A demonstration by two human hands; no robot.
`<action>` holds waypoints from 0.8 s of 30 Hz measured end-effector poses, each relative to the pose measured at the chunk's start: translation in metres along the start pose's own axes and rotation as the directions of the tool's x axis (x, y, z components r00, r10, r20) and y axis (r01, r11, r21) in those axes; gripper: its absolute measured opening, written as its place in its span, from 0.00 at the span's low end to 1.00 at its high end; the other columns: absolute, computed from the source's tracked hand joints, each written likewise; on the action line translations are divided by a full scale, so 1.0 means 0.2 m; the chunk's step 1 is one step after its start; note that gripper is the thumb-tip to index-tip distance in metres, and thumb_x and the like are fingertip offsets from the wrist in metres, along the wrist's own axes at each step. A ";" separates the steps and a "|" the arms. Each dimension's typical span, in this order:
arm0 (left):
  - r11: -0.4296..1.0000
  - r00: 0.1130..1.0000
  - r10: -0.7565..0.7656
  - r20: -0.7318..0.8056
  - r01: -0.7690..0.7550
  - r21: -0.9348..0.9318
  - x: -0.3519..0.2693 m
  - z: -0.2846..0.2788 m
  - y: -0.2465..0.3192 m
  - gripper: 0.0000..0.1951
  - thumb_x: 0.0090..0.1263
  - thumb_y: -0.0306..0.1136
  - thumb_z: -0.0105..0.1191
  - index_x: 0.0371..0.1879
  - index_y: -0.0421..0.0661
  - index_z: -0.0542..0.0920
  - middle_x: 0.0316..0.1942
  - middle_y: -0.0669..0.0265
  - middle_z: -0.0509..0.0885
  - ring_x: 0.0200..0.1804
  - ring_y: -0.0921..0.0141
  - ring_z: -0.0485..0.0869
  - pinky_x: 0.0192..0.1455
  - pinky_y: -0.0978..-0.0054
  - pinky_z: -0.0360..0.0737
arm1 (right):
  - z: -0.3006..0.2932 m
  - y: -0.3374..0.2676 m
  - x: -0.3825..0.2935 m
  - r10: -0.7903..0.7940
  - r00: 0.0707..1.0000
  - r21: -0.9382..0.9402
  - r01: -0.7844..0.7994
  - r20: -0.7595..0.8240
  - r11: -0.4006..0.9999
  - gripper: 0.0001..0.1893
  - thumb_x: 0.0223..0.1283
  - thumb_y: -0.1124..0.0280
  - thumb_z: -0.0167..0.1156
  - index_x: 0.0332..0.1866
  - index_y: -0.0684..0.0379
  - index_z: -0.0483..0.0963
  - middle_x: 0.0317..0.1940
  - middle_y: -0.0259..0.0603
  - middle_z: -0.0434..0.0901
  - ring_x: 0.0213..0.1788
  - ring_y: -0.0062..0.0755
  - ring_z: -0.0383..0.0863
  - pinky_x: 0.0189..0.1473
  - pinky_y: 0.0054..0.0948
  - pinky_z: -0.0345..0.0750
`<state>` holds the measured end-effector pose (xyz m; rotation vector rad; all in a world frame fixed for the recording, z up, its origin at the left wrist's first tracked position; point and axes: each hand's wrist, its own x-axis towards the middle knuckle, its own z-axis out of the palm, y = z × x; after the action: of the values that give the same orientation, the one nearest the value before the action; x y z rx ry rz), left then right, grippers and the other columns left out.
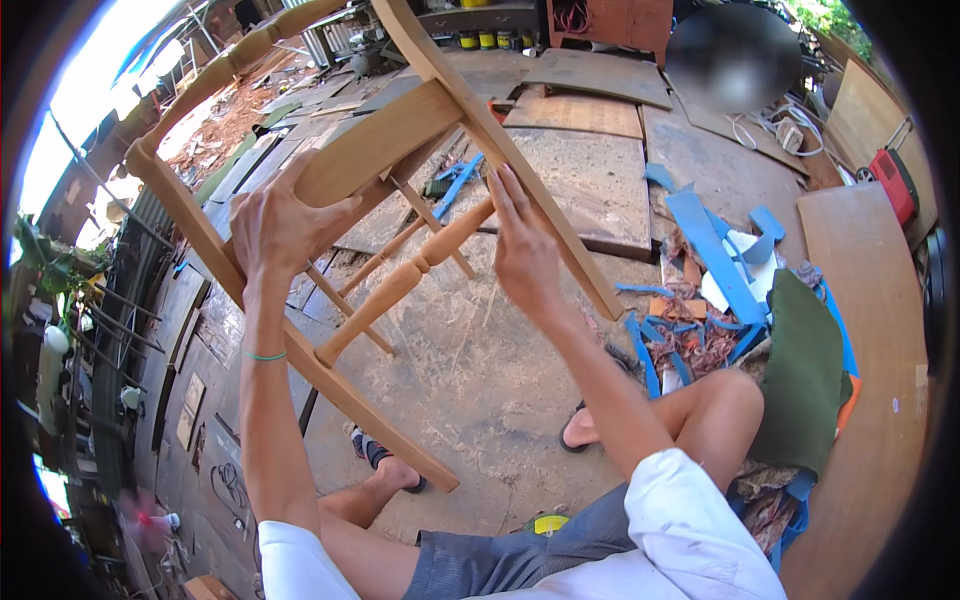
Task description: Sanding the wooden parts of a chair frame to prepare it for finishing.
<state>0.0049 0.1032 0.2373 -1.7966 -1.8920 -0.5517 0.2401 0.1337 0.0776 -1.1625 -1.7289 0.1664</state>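
Note:
A bare wooden chair frame (182, 206) is tilted up before me, one leg end pointing toward my lap. My left hand (274, 217) is clasped over the broad rail (386, 139) joining its two long side pieces, thumb on the near face. Against the right side piece (566, 229) lies my right hand (526, 259), its fingers straight and together. The palm and thumb of that hand are hidden, so anything under them cannot be seen. A turned stretcher (382, 295) crosses below the rail. Slimmer legs show farther away through the frame.
Blue offcuts (709, 251), fibrous scraps and a green sheet (799, 367) are heaped at my right beside a long wooden board (862, 315). Loose panels (574, 184) cover the floor ahead. A small fan (146, 519) is at lower left. A yellow-topped container (550, 523) is by my shorts.

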 end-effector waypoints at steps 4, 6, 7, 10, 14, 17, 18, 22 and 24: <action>0.995 0.997 -0.056 0.048 0.060 -0.080 -0.03 0.00 -0.05 0.37 0.46 0.59 0.72 0.60 0.61 0.84 0.39 0.61 0.91 0.42 0.62 0.89 0.58 0.63 0.77 | -0.04 -0.21 -0.18 -0.284 0.948 0.156 0.261 0.146 0.953 0.41 0.58 0.88 0.48 0.80 0.50 0.56 0.79 0.38 0.60 0.47 0.42 0.86 0.38 0.35 0.86; 0.995 1.000 -0.010 0.004 0.011 -0.103 -0.05 -0.01 -0.10 0.36 0.45 0.57 0.71 0.59 0.61 0.84 0.39 0.61 0.91 0.42 0.62 0.88 0.59 0.63 0.76 | -0.16 -0.12 -0.06 -0.315 0.942 0.092 0.306 0.115 0.948 0.40 0.59 0.87 0.49 0.80 0.49 0.58 0.78 0.36 0.62 0.46 0.40 0.85 0.40 0.33 0.86; 0.992 0.999 -0.033 -0.012 0.031 -0.119 -0.04 -0.03 -0.08 0.36 0.45 0.57 0.71 0.59 0.61 0.84 0.39 0.61 0.91 0.42 0.62 0.88 0.59 0.63 0.76 | -0.27 -0.07 0.03 -0.329 0.942 0.006 0.330 0.070 0.944 0.39 0.60 0.87 0.50 0.79 0.49 0.60 0.77 0.34 0.64 0.44 0.38 0.83 0.42 0.32 0.86; 0.992 0.998 -0.020 0.059 0.027 -0.124 -0.03 -0.03 -0.14 0.37 0.43 0.57 0.71 0.59 0.61 0.84 0.40 0.63 0.91 0.40 0.62 0.86 0.60 0.65 0.74 | -0.44 0.02 0.20 -0.383 0.888 -0.346 0.453 0.254 0.822 0.36 0.61 0.83 0.55 0.76 0.47 0.66 0.75 0.29 0.68 0.47 0.34 0.80 0.48 0.30 0.87; 0.988 0.999 -0.026 0.038 0.031 -0.154 -0.03 0.00 -0.17 0.37 0.43 0.57 0.70 0.58 0.60 0.85 0.41 0.63 0.91 0.40 0.63 0.86 0.61 0.66 0.74 | -0.47 0.12 0.21 -0.589 0.688 -0.245 0.713 0.424 0.657 0.34 0.57 0.82 0.57 0.72 0.46 0.71 0.72 0.24 0.72 0.47 0.35 0.80 0.47 0.28 0.86; 0.987 1.000 0.015 -0.025 -0.019 -0.160 -0.01 0.01 -0.17 0.34 0.45 0.56 0.71 0.56 0.60 0.85 0.38 0.63 0.91 0.39 0.66 0.87 0.60 0.64 0.73 | -0.45 0.15 0.34 -0.656 0.618 -0.197 0.776 0.434 0.600 0.33 0.55 0.84 0.56 0.69 0.45 0.75 0.71 0.23 0.73 0.41 0.34 0.79 0.44 0.29 0.86; 0.988 0.999 0.028 -0.032 -0.033 -0.153 -0.01 0.02 -0.16 0.34 0.46 0.55 0.71 0.56 0.60 0.86 0.37 0.64 0.91 0.39 0.66 0.87 0.59 0.64 0.73 | -0.43 0.12 0.42 -0.610 0.630 -0.291 0.770 0.481 0.567 0.33 0.55 0.84 0.56 0.68 0.45 0.76 0.72 0.22 0.72 0.40 0.33 0.79 0.43 0.29 0.86; 0.979 1.000 0.018 -0.016 -0.021 -0.203 -0.01 0.05 -0.17 0.33 0.46 0.55 0.72 0.55 0.60 0.85 0.35 0.65 0.91 0.37 0.65 0.87 0.59 0.63 0.73 | -0.31 0.08 0.56 -0.608 0.648 -0.316 0.759 0.459 0.570 0.37 0.55 0.85 0.57 0.72 0.42 0.71 0.75 0.19 0.66 0.31 0.31 0.75 0.34 0.27 0.84; 0.979 1.000 0.003 0.010 -0.001 -0.203 -0.02 0.04 -0.18 0.35 0.44 0.56 0.70 0.56 0.59 0.85 0.37 0.64 0.91 0.39 0.64 0.86 0.61 0.63 0.73 | -0.32 0.11 0.49 -0.622 0.662 -0.311 0.747 0.418 0.587 0.39 0.57 0.85 0.57 0.74 0.38 0.68 0.77 0.18 0.63 0.29 0.29 0.72 0.27 0.23 0.82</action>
<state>-0.0310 0.1027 0.2303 -1.9310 -1.8986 -0.7605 0.3009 0.1936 0.1600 -0.6896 -2.4382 -0.6466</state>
